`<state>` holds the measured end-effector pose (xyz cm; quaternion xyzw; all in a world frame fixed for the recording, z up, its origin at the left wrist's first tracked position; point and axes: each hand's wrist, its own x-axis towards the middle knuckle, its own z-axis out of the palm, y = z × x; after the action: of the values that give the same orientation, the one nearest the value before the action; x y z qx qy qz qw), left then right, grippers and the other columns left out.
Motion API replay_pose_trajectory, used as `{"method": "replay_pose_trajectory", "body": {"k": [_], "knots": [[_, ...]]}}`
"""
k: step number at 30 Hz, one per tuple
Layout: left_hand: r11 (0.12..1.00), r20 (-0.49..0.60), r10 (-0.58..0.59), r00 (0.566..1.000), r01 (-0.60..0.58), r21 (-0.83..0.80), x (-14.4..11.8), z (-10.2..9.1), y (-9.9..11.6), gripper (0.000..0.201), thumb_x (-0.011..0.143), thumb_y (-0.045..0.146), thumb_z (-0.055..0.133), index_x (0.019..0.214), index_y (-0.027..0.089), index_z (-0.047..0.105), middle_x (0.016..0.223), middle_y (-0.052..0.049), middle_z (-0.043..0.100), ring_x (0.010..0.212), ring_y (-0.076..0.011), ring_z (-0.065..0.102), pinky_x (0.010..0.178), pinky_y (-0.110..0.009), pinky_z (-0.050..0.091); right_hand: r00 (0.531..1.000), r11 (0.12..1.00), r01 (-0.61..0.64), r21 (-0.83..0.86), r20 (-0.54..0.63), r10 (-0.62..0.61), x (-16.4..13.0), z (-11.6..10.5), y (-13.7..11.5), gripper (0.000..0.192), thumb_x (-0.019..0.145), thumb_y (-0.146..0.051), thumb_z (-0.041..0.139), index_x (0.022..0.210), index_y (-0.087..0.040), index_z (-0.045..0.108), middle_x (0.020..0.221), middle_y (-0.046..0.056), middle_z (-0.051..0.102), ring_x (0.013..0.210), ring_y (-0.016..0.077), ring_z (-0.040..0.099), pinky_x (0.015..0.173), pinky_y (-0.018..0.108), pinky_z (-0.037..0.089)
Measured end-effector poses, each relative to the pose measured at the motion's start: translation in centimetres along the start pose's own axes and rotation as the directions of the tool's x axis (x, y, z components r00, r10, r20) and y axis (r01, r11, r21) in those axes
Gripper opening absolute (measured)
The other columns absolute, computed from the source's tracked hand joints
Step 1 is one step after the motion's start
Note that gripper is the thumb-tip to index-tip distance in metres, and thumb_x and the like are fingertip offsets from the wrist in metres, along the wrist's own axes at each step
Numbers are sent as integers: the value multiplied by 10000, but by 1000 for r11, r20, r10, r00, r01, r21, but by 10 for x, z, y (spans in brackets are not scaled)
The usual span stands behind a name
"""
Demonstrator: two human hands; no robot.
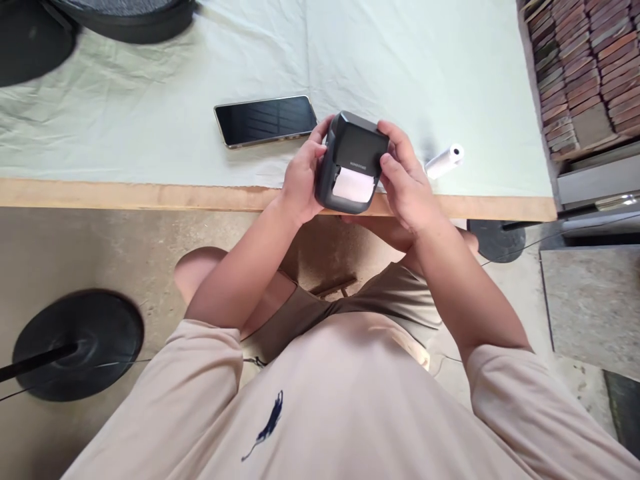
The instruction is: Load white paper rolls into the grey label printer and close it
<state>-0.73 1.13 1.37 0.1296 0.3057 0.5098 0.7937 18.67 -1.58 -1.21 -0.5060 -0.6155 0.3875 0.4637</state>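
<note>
Between my two hands is a small black portable label printer [356, 148], raised over the table's front edge. White paper [354, 185] shows in the opening on its near side. My left hand [303, 172] is closed around the printer's left side, thumb near its upper edge. On the opposite side, my right hand [406, 179] grips the right edge with thumb and fingers. A white paper roll [445, 161] with a dark core lies on the cloth just right of my right hand. Left of the printer rests a smartphone [265, 121], its screen dark.
A pale green cloth [150, 127] covers the table, whose wooden front edge [125, 193] runs across the view. Black rounded objects [135, 17] sit at the back left. Stacked reddish tiles or bricks [585, 73] stand at the right. A round black base [80, 343] is on the floor at left.
</note>
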Motion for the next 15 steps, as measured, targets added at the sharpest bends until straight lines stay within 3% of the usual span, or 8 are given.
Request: {"method": "replay_pose_trajectory", "body": {"k": [2, 5, 7, 10, 12, 14, 15], "knots": [[997, -10, 56, 998, -55, 47, 0, -3, -2, 459, 1116, 224, 448, 1479, 263, 726, 990, -3, 798, 1451, -300, 791, 1084, -408, 654, 999, 1000, 3, 11, 53, -4, 3, -7, 2, 726, 983, -831, 722, 1568, -404, 668, 1623, 17, 732, 1539, 258, 716, 1336, 507, 622], [991, 7, 97, 995, -98, 96, 3, -12, -5, 448, 1028, 249, 554, 1415, 310, 771, 1093, -6, 867, 1485, -310, 775, 1120, -415, 677, 990, 999, 38, 11, 135, -39, 9, -15, 7, 814, 935, -848, 815, 1585, -378, 676, 1673, 50, 713, 1485, 279, 742, 1279, 504, 662], [983, 40, 114, 993, -118, 144, 4, -18, -7, 563, 945, 282, 608, 1474, 393, 767, 1255, 19, 907, 1596, -328, 689, 1248, -470, 646, 978, 997, 74, -16, 197, -70, 13, -20, 11, 866, 929, -818, 854, 1652, -398, 630, 1736, 56, 668, 1470, 294, 755, 1283, 533, 661], [946, 72, 175, 982, -188, 265, 2, -22, -8, 846, 838, 380, 666, 1680, 455, 629, 1488, 71, 866, 1759, -364, 529, 1402, -573, 541, 957, 978, 182, -106, 249, -151, 20, -27, 10, 866, 944, -743, 880, 1699, -423, 602, 1766, 64, 625, 1543, 316, 706, 1251, 513, 678], [911, 83, 215, 973, -231, 341, -2, -21, -7, 869, 864, 452, 605, 1731, 392, 577, 1564, 50, 828, 1819, -379, 458, 1412, -634, 519, 945, 940, 283, -193, 221, -240, 27, -29, 5, 798, 932, -741, 898, 1612, -383, 683, 1563, 86, 726, 1394, 308, 760, 1079, 459, 730], [891, 72, 232, 970, -242, 385, -7, -20, -5, 776, 939, 508, 501, 1684, 307, 588, 1586, -8, 804, 1821, -398, 459, 1371, -646, 546, 932, 901, 358, -244, 144, -332, 34, -27, -3, 669, 951, -782, 870, 1431, -333, 744, 1144, 43, 768, 988, 238, 780, 824, 399, 707], [887, 64, 229, 971, -235, 397, -9, -20, -4, 738, 971, 533, 470, 1653, 274, 586, 1594, -37, 792, 1805, -411, 483, 1357, -639, 555, 927, 895, 375, -242, 85, -366, 37, -24, -9, 601, 981, -807, 828, 1320, -319, 736, 960, -1, 706, 784, 191, 704, 701, 365, 648]]}}
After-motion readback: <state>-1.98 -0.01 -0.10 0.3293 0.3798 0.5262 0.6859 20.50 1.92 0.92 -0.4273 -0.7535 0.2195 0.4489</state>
